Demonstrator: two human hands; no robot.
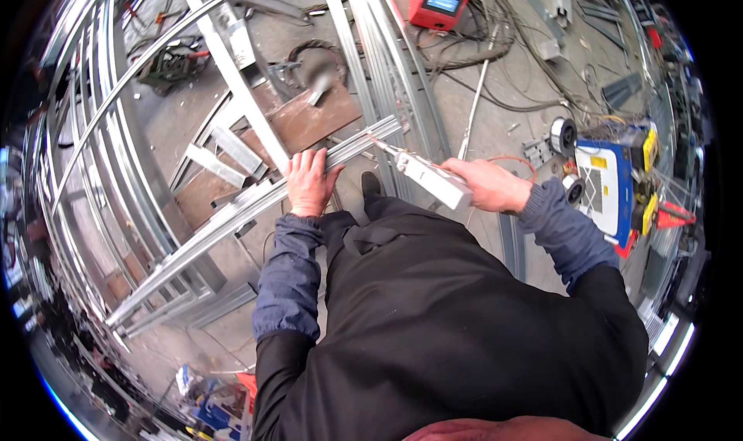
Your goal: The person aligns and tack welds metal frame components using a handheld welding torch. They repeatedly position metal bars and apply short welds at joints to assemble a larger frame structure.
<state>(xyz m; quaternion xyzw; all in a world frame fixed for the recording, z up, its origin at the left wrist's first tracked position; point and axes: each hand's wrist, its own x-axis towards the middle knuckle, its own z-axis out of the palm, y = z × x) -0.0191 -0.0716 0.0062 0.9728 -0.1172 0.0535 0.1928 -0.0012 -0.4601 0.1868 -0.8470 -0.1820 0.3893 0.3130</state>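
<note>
A long bundle of silvery metal profiles point(359, 144) runs slantwise in front of me, from the lower left to near the middle. My left hand point(309, 182) lies across it near its right end, fingers curled over the top. In my right hand point(495, 187) is a white handheld welding gun point(430, 178), with the fingers closed around its rear part. The gun's thin coppery nozzle points up and left, close to the end of the profiles. Whether the tip touches the metal I cannot tell. The fingers' undersides are hidden.
A metal frame point(116, 131) of bars stands on the left. Brown metal plates point(313, 123) lie beyond the profiles. A red machine with a screen point(435, 9) stands at the back among cables point(495, 54). On the right are a wire spool point(563, 137) and a blue-and-white machine point(600, 201).
</note>
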